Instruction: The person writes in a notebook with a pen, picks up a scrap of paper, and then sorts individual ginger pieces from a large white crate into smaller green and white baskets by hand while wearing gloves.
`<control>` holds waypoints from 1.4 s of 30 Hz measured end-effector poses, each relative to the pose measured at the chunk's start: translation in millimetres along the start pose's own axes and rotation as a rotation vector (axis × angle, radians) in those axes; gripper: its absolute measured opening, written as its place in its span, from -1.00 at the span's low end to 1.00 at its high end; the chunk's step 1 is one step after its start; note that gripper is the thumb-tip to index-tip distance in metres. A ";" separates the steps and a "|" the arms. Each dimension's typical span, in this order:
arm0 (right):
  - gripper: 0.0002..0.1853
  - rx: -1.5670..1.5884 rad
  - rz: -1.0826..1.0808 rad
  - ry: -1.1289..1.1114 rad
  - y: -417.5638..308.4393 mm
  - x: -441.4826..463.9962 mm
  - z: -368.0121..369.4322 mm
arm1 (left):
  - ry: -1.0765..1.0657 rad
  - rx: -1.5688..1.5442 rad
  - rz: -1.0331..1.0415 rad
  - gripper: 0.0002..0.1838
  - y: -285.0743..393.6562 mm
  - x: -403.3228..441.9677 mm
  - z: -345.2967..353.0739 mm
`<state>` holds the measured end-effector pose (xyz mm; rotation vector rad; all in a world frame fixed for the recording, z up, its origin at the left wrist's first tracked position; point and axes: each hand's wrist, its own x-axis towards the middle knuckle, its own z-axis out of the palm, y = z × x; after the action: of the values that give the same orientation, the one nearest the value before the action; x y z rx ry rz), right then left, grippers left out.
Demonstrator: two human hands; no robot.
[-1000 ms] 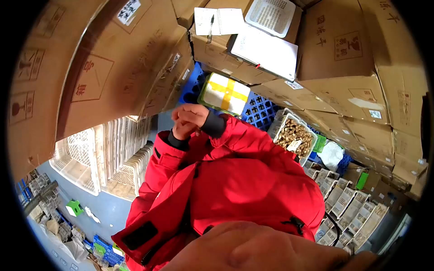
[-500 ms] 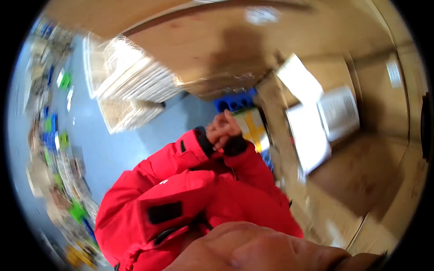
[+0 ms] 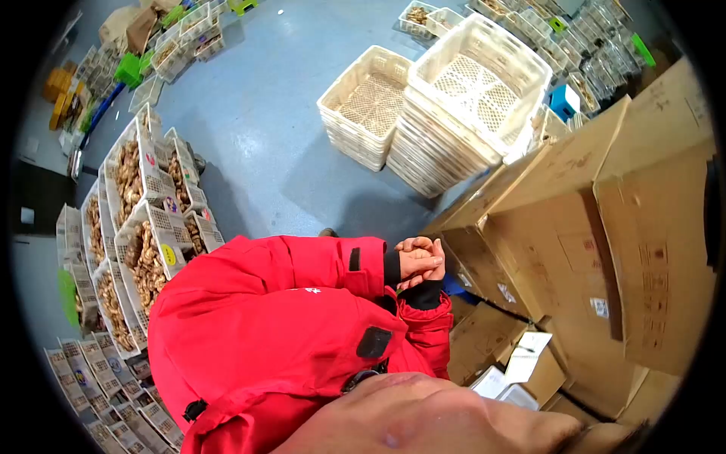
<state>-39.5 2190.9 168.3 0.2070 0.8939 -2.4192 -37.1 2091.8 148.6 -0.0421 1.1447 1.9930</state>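
My left hand point(image 3: 418, 262) comes from the black cuff of the upper red sleeve point(image 3: 333, 265). It rests against my right hand point(image 3: 434, 274), which rises from the lower cuff point(image 3: 423, 295). The two hands are clasped, their fingers bent and pressed together, and no object shows between them. Just right of them stand cardboard boxes point(image 3: 522, 257). Below the hands, at the lower right, white papers point(image 3: 528, 356) lie on a box.
Stacked white crates point(image 3: 454, 136) stand on the blue floor point(image 3: 257, 121) at the upper middle. Crates of brown, root-like pieces point(image 3: 144, 261) line the left side. More crates point(image 3: 174, 57) and a yellow object point(image 3: 60, 91) are at the upper left.
The view has swung round, bringing the left-hand crates and more floor into sight. The papers have shifted to the lower right. My hands stay together, now closer to the large boxes in view.
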 end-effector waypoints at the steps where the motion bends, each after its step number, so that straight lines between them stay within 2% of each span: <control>1: -0.49 0.078 0.096 -0.054 1.7 6.6 22.7 | 0.058 0.022 0.009 -0.57 11.0 -13.7 -9.6; 2: -0.49 0.067 0.089 -0.025 14.9 19.9 33.5 | 0.078 0.041 0.042 -0.67 17.7 -25.1 -25.7; 3: -0.50 0.057 0.074 0.010 31.1 34.0 42.4 | 0.088 0.062 0.071 -0.67 25.3 -36.2 -42.8; 4: -0.50 0.046 0.056 0.042 42.4 46.6 52.1 | 0.100 0.085 0.102 -0.58 33.0 -45.1 -58.2; 8: -0.50 -0.005 0.118 -0.014 80.5 95.4 106.4 | 0.306 0.045 0.166 -0.60 56.3 -79.5 -118.0; 15: -0.54 -0.038 0.445 -0.223 162.9 203.1 190.9 | 0.484 -0.193 0.420 -0.66 79.3 -168.8 -233.3; 16: -0.55 -0.062 0.541 -0.207 167.5 209.8 216.0 | 0.518 -0.222 0.449 -0.67 80.5 -182.6 -247.3; 18: -0.55 -0.145 0.561 -0.285 203.8 239.7 233.8 | 0.581 -0.275 0.505 -0.68 87.2 -204.3 -274.7; 20: -0.55 -0.106 0.744 -0.324 228.5 268.3 251.6 | 0.648 -0.324 0.557 -0.70 93.2 -220.9 -300.1; 22: -0.55 -0.162 0.840 -0.409 255.1 299.0 272.6 | 0.711 -0.365 0.605 -0.71 102.5 -235.3 -330.4; 26: -0.53 -0.216 0.975 -0.424 296.7 366.3 304.7 | 0.817 -0.431 0.682 -0.73 127.9 -257.1 -402.4; 27: -0.56 -0.189 0.994 -0.496 309.0 390.8 308.4 | 0.847 -0.446 0.698 -0.73 135.8 -262.8 -421.3; 30: -0.57 -0.174 1.049 -0.468 332.4 452.3 341.0 | 0.938 -0.463 0.741 -0.74 168.1 -275.4 -471.3; 34: -0.56 -0.285 1.051 -0.587 338.1 517.7 402.1 | 1.012 -0.493 0.790 -0.74 223.2 -293.3 -525.2; 36: -0.56 -0.317 1.119 -0.623 339.3 548.0 432.2 | 1.043 -0.512 0.839 -0.74 246.8 -300.9 -543.5; 37: -0.57 -0.271 1.049 -0.721 346.8 564.9 438.3 | 1.059 -0.521 0.860 -0.74 257.5 -304.5 -553.9; 38: -0.58 -0.310 1.068 -0.747 355.2 582.1 444.6 | 1.074 -0.532 0.881 -0.73 268.2 -309.4 -565.0; 40: -0.63 -0.219 1.220 -0.670 359.6 611.6 461.3 | 1.078 -0.529 0.890 -0.73 290.0 -313.9 -590.2; 42: -0.67 -0.174 1.213 -0.709 372.0 640.5 472.5 | 1.077 -0.529 0.895 -0.72 308.2 -321.0 -621.7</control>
<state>-353.9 1372.0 119.1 -0.1515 0.4088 -1.1257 -242.6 1355.6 129.2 -1.1779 1.3156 3.1872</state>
